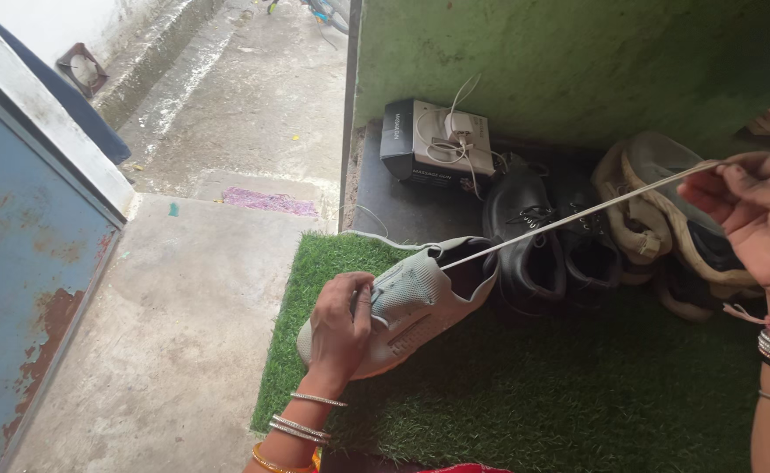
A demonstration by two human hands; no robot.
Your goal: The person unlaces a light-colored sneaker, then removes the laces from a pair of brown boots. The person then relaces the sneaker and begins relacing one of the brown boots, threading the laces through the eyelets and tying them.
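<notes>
the left hand [341, 326] is closed over the toe and front of a pale grey knitted shoe [420, 293], pressing it down on the green grass mat [525, 394] so it lies tilted on its side with the opening turned toward the wall. the right hand [753, 215] is pinched shut on the end of a pale lace [578, 213], which runs taut and straight from the fingers down to the top of the shoe's opening.

judging from how things lie, the lacing or unlacing of this shoe is partway. a long stretch of lace hangs free outside the shoe, and only its far end seems to sit in the upper eyelets; whether the lower eyelets carry any lace cannot be told, since the left hand covers them. no bow or knot shows anywhere, so the shoe is not tied.

just behind the shoe stand a pair of black leather shoes [534, 236], and to their right lie beige and dark sandals [656, 210], near the right hand. a dark box [420, 144] with a white charger and cable [459, 131] on top sits against the green wall [578, 61]. to the left, a concrete floor [183, 289] leads out past a rusted blue door [25, 263].
</notes>
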